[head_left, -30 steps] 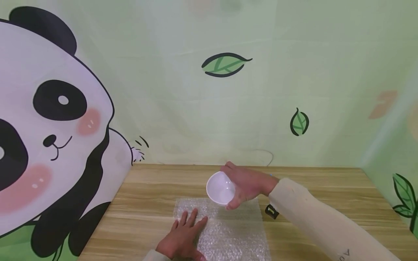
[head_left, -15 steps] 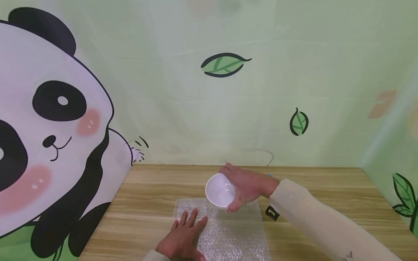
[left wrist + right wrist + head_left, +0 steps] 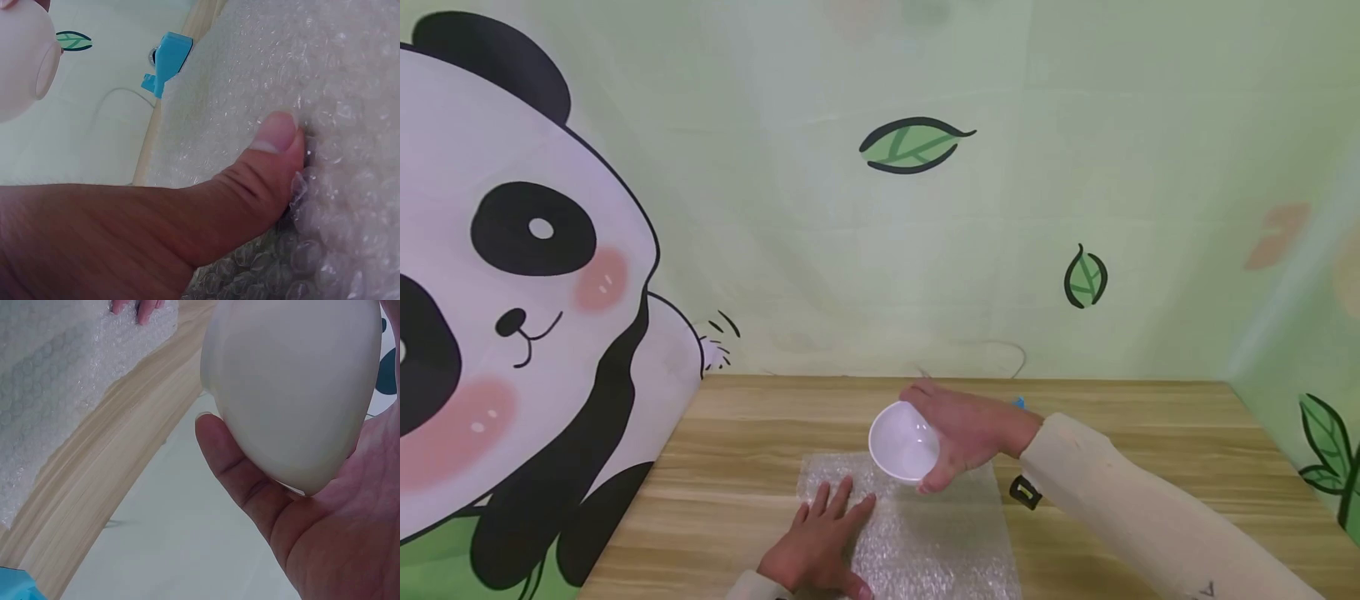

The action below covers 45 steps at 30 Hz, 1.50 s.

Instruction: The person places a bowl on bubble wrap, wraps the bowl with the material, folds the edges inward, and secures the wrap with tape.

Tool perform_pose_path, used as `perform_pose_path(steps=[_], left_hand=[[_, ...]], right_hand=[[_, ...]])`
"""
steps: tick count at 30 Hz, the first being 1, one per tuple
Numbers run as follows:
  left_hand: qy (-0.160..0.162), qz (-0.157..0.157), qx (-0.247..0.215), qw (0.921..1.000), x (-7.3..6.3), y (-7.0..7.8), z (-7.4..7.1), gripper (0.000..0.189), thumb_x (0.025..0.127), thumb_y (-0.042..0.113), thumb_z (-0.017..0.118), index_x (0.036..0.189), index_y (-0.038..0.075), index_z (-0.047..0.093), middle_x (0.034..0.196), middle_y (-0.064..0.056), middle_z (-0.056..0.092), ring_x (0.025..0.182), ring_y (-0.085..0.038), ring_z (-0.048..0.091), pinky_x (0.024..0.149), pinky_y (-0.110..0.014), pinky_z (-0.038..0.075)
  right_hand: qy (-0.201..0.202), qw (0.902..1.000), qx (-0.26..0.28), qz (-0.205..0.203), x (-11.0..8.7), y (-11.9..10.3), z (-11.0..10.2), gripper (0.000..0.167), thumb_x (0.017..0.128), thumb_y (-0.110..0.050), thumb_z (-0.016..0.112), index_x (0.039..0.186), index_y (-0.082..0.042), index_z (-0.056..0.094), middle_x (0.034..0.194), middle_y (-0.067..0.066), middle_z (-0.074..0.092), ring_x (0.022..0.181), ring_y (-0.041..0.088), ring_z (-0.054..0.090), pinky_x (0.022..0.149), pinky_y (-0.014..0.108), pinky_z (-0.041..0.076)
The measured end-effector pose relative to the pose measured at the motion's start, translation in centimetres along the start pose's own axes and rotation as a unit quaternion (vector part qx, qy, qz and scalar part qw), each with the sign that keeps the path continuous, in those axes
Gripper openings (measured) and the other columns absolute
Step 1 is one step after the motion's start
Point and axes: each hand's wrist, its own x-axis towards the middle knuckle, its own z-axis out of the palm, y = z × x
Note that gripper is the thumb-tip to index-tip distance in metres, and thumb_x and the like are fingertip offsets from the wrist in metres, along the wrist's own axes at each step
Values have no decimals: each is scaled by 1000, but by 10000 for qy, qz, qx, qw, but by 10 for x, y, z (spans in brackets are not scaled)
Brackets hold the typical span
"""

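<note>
A white bowl (image 3: 898, 443) is held over the far part of a sheet of bubble wrap (image 3: 940, 533), its hollow facing the head camera. My right hand (image 3: 967, 429) grips it from the right, thumb and fingers spread round its sides. In the right wrist view the bowl's smooth outside (image 3: 294, 387) fills the grasp, with the thumb along it. My left hand (image 3: 820, 540) rests flat on the left side of the bubble wrap, fingers spread. Its thumb (image 3: 275, 140) lies on the bubbles in the left wrist view, where the bowl's foot ring also shows.
A small black frame-like piece (image 3: 1025, 492) lies on the wooden table (image 3: 1150, 467), right of the wrap under the right forearm. A blue plastic object (image 3: 173, 56) stands near the far edge, mostly hidden behind the right wrist in the head view. A printed cloth backdrop (image 3: 820, 250) rises behind the table.
The bowl and right hand have shifted slightly nearer to me and a little left. More of the blue object shows past the wrist. The left hand stays in place.
</note>
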Motion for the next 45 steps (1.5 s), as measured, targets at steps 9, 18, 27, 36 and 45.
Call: perform_pose_path(steps=[9, 18, 27, 36, 45], left_hand=[[-77, -125, -144, 9998, -16, 26, -23, 122, 60, 60, 94, 162, 24, 36, 172, -25, 20, 155, -59, 17, 116, -79, 25], [70, -35, -108, 9999, -4, 6, -7, 125, 58, 72, 88, 163, 32, 33, 173, -23, 18, 157, -57, 16, 116, -79, 24], [-14, -46, -227, 9997, -1, 7, -8, 125, 56, 73, 87, 162, 36, 33, 174, -21, 18, 157, -56, 15, 116, -79, 23], [118, -37, -106, 9999, -21, 36, -32, 118, 61, 51, 96, 160, 21, 40, 170, -27, 25, 154, -59, 22, 115, -77, 29], [175, 64, -140, 9997, -19, 30, -29, 123, 58, 52, 98, 161, 24, 37, 169, -30, 26, 152, -62, 23, 113, -79, 29]], right_hand=[[26, 9999, 36, -127, -1, -4, 2, 102, 62, -46, 95, 142, -7, 46, 139, 7, 49, 114, 19, 62, 99, 36, 56], [19, 10000, 67, -60, -2, -4, 9, 101, 62, -43, 96, 142, -7, 45, 136, 4, 49, 111, 19, 63, 96, 34, 57], [63, 9999, 40, -108, -6, -5, 14, 102, 61, -44, 96, 141, -7, 46, 131, 5, 50, 110, 18, 63, 95, 33, 57], [21, 9999, 51, -98, -9, -3, 34, 103, 61, -48, 96, 141, -10, 45, 129, 1, 50, 107, 14, 61, 92, 28, 56], [-72, 9999, 136, -4, -13, 1, 53, 108, 60, -51, 95, 146, -11, 43, 132, 1, 50, 108, 12, 59, 93, 27, 56]])
